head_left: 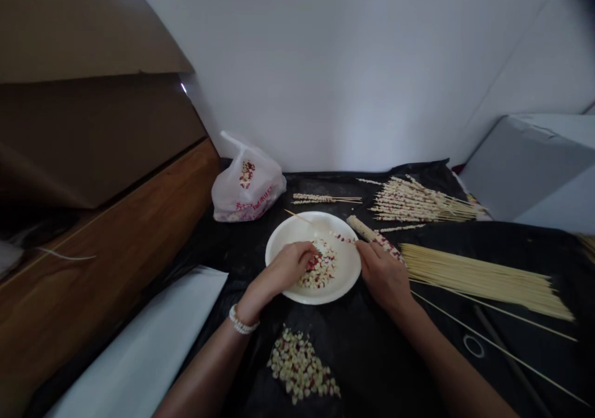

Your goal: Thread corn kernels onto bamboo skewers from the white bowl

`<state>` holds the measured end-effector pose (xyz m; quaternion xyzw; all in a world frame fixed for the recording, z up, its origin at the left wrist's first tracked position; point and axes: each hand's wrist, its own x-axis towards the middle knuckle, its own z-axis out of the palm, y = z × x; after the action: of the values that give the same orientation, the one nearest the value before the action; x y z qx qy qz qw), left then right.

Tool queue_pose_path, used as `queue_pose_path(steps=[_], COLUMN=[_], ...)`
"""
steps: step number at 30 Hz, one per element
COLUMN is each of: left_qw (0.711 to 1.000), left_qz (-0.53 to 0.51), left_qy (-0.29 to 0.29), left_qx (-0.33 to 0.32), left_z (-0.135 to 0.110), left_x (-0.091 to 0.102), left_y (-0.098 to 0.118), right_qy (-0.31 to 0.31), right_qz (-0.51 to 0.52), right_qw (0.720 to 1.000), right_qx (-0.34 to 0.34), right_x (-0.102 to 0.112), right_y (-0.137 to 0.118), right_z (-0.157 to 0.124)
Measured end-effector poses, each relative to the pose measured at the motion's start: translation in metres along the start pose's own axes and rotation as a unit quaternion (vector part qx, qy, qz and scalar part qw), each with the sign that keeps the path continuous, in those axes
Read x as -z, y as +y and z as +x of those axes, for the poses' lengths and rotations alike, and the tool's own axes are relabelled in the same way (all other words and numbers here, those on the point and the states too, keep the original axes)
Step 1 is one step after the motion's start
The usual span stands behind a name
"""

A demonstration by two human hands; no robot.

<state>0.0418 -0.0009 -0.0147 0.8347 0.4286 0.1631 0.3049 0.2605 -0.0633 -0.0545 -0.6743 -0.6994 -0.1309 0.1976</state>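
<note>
Red-and-white pieces (325,273) lay under the left hand (290,265), its grip unclear, while the right hand (383,273) pinched a stick (343,238) pointing leftward from it.

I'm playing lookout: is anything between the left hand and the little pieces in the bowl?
Nothing visible is. The left hand reaches into the white bowl, down at the little pieces. A thin stick crosses the far rim, out of the way.

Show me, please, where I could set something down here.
The black sheet is bare between the loose pile and the right forearm; a smaller patch lies between bag, bowl and white panel. Right of the bowl, sticks and beaded skewers crowd it.
</note>
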Motion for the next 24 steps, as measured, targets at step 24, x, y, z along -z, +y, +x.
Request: queue_pose_path(steps=[24], left_qw=[0.977], left_qz=[-0.196], left_qy=[0.05], left_qx=[0.07], left_z=[0.016], left_x=[-0.005], left_y=[-0.014], right_qy=[-0.263], right_qz=[0.556], right_qw=[0.778], right_qx=[-0.131], right_x=[0.066], right_y=[-0.007], right_z=[0.014])
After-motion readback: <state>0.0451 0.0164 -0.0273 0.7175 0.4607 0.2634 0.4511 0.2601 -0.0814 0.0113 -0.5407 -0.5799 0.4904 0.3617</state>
